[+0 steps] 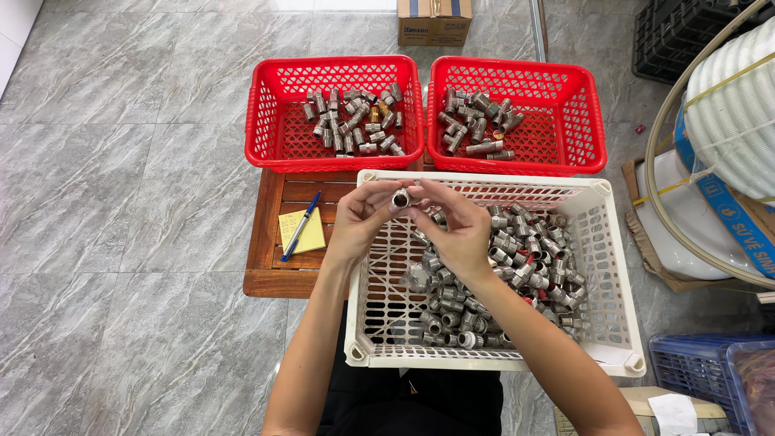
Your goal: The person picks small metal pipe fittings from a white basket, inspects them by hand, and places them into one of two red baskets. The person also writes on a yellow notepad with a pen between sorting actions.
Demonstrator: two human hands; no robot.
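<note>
Both my hands meet over the far rim of a white plastic basket (617,339). My left hand (358,224) and my right hand (456,226) together pinch one small silver metal pipe fitting (400,198) between their fingertips, its open end facing me. Below them the white basket holds a heap of several similar metal fittings (517,258). Beyond it stand two red baskets side by side: the left red basket (274,121) and the right red basket (577,113), each with several fittings inside.
A low wooden table (270,270) carries a yellow sticky pad (308,234) and a blue pen (300,226). A cardboard box (434,24) stands at the back, a coil of white hose (735,105) at right, a blue crate (702,371) at lower right. Grey tile floor lies around.
</note>
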